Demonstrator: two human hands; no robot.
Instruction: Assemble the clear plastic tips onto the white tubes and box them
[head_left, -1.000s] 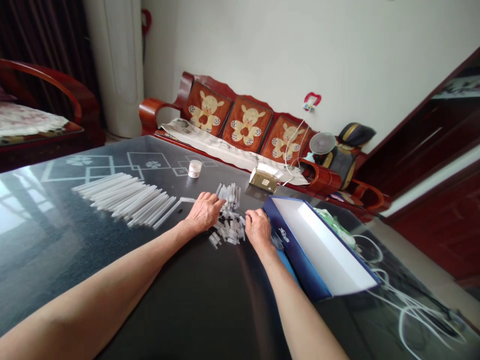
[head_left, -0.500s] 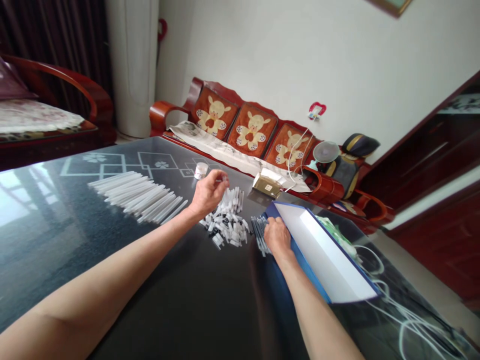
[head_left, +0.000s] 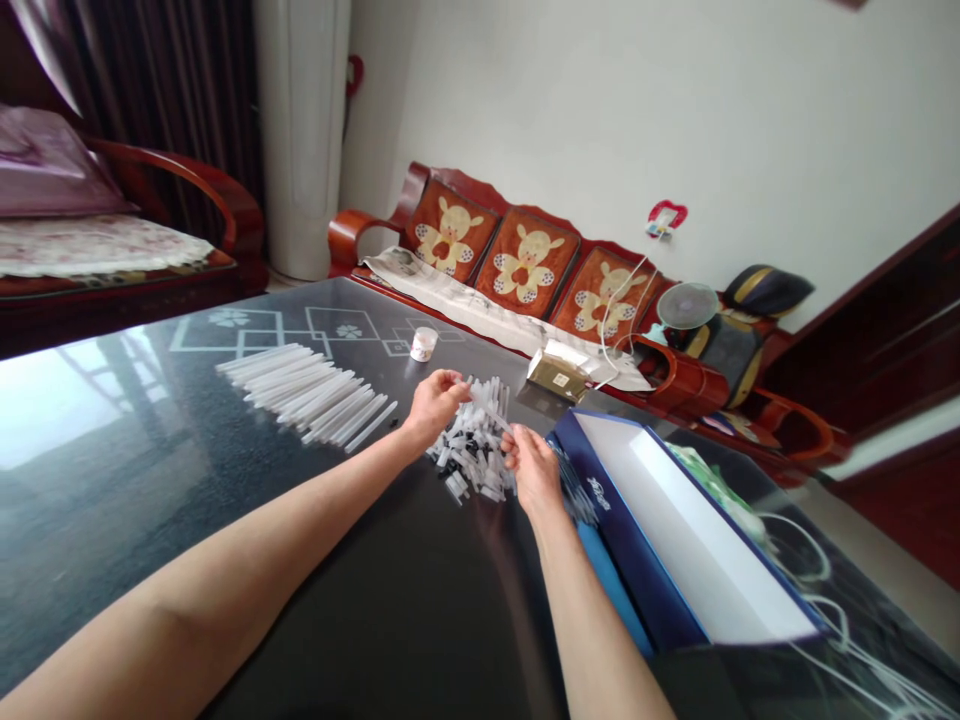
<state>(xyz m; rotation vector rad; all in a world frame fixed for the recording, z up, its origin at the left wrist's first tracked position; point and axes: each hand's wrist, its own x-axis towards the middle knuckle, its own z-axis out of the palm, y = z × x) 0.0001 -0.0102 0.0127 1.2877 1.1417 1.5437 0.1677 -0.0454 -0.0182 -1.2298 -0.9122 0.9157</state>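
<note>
The left hand (head_left: 433, 408) pinches a short clear tube (head_left: 475, 397) between its fingertips, just above a heap of white-and-black pieces (head_left: 472, 460) at the frame's center. The right hand (head_left: 534, 472) sits curled beside the heap, its grip too blurred to tell. Long clear tubes (head_left: 304, 393) lie in a row left of the heap on a dark glass table (head_left: 112, 520). A blue box (head_left: 626, 520) stands open at lower right; a small jar (head_left: 424, 343) and a packet (head_left: 557, 376) lie toward the table's far edge.
</note>
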